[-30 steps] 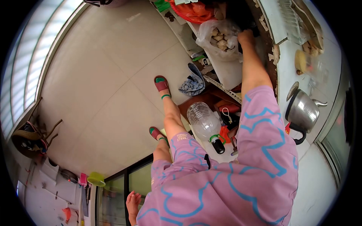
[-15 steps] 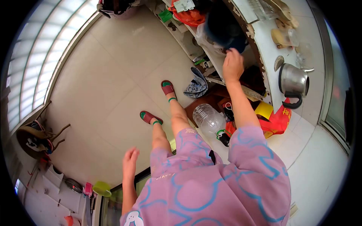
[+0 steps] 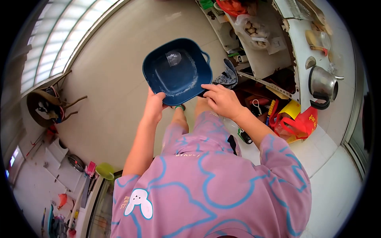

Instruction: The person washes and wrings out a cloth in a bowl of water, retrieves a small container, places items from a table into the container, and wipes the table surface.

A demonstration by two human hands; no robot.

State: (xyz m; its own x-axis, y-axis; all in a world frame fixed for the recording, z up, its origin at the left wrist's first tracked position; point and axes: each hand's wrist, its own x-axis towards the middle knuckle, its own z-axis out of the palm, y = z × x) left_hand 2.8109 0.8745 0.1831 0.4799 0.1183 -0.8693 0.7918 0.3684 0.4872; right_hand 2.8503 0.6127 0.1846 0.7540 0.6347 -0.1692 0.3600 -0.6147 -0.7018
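Note:
A dark blue plastic basin (image 3: 174, 81) with rounded corners is held up in front of my body, tilted so its inside shows. Whitish residue marks its inner walls, and a small clear plastic scrap (image 3: 173, 58) lies in it. My left hand (image 3: 154, 106) grips the near-left rim, thumb over the edge and fingers hidden beneath. On the near-right corner my right hand (image 3: 223, 99) closes around the rim, with the index finger along the top. One loop handle (image 3: 206, 57) sticks out at the basin's far right.
To the right, a shelf holds a bag of round brownish-white items (image 3: 254, 31). A metal kettle (image 3: 322, 85) stands on the white top. Below sit a red bag (image 3: 303, 123) and a patterned cloth item (image 3: 227, 75). A round stool-like object (image 3: 41, 106) is at left.
The basin has come out of the shelf and is now in front of me. My right hand drew back from the shelf; my left hand rose and took hold of the rim.

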